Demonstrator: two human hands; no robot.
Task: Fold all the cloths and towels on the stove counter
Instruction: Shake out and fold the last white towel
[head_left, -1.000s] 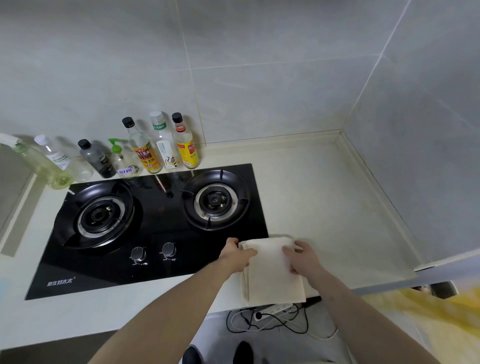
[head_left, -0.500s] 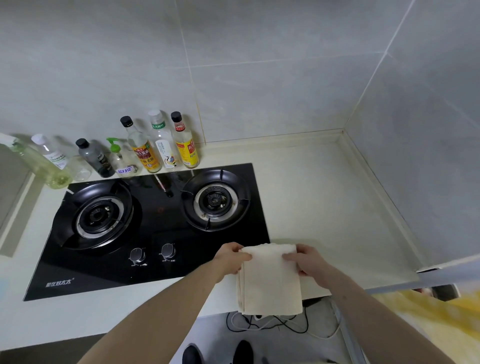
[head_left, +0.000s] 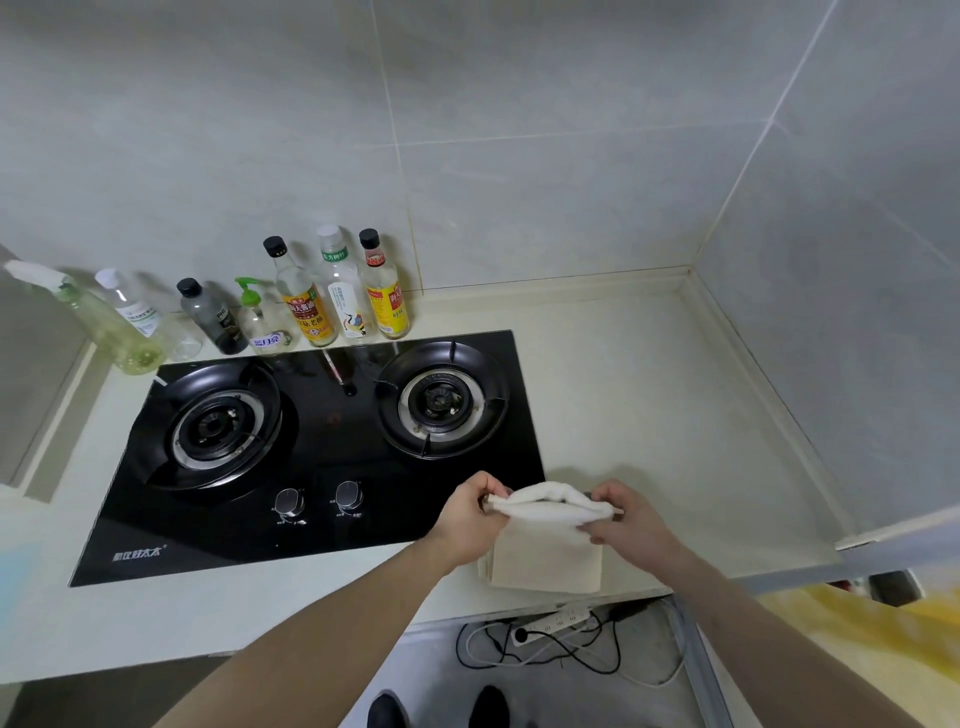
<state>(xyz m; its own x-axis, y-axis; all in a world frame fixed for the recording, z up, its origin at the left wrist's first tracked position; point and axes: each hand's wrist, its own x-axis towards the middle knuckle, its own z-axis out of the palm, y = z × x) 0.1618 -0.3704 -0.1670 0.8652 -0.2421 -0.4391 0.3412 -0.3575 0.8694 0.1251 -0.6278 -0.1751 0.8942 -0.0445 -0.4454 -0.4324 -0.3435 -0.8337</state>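
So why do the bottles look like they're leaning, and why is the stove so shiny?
Head view: the wide-angle lens bends the edges, so the spray bottle tilts and the wall lines curve; the glossy black stove mirrors the bottles behind it; the yellow patch at lower right is blurred; soft light casts faint shadows beside the towel.

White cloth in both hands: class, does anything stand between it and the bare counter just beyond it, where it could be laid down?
Nothing visible does. The left hand and right hand grip the white cloth; the counter beyond is bare, and the stove lies to the left.
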